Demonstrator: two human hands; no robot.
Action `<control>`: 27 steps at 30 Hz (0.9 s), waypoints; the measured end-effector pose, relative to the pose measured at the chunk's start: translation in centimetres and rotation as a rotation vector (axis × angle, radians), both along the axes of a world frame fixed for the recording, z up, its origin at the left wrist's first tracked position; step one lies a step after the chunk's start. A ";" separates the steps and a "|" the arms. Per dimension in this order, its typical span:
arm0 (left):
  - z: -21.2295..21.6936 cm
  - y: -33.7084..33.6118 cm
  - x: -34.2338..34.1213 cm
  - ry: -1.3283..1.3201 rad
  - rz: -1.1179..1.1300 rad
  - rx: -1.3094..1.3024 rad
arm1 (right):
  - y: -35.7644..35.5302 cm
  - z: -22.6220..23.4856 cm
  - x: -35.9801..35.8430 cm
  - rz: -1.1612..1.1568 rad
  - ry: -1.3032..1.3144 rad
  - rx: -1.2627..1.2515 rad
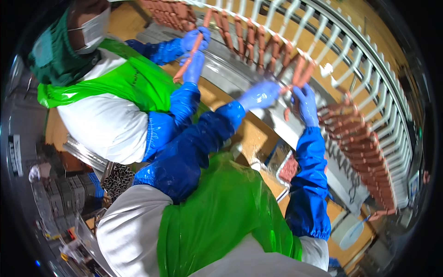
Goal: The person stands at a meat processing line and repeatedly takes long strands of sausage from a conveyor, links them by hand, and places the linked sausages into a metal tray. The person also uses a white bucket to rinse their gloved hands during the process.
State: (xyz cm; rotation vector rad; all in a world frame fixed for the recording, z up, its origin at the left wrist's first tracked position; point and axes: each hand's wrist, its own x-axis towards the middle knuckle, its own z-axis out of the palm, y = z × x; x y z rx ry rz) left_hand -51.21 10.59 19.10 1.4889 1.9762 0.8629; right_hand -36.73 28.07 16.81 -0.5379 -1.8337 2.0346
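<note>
My left hand [262, 94], in a wet blue-violet glove and smeared by motion, reaches across with its fingers closed at the end of a reddish sausage link. Close beside it on the right, my right hand [307, 102] is raised, with its thumb and fingers around linked sausages [302, 71] just under the white hooks [318, 30]. A short piece of sausage [287, 114] dangles below, between the two hands. Further sausage strings hang from the hooks on both sides, a dense row of sausages [364, 152] on the right.
At my left a co-worker's gloved hands [194, 51] hold a long sausage string. A curved rail [369, 41] carries the hooks above a metal trough [221, 69]. A container of pinkish meat [289, 169] stands by my right forearm. Stacked grey crates [69, 196] are at the lower left.
</note>
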 end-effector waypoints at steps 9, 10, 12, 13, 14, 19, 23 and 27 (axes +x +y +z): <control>-0.6 12.8 -8.9 -0.434 -0.150 0.455 | -5.9 3.6 -8.5 -0.331 0.622 -0.379; 1.8 14.5 -4.8 -0.989 0.044 0.355 | -3.5 2.1 -7.6 -0.420 0.575 -0.215; 7.0 12.5 -1.5 -1.474 0.278 0.213 | 0.4 -2.2 -8.6 -0.395 0.415 -0.117; 7.3 11.1 -0.3 -1.121 0.372 0.344 | 0.9 -2.0 -7.8 -0.465 0.268 0.108; 7.6 9.3 0.3 -0.744 0.473 0.480 | 0.7 -1.6 -7.7 -0.504 0.116 0.313; 2.0 5.5 0.6 -0.240 0.289 0.619 | -4.6 0.7 -6.9 -0.235 0.123 -0.250; 2.1 3.8 -1.2 0.064 0.219 0.050 | -1.1 1.5 -5.4 0.131 -0.257 -0.304; -1.5 4.3 -2.9 -0.139 0.113 0.228 | -0.7 6.3 -5.7 0.138 -0.450 0.064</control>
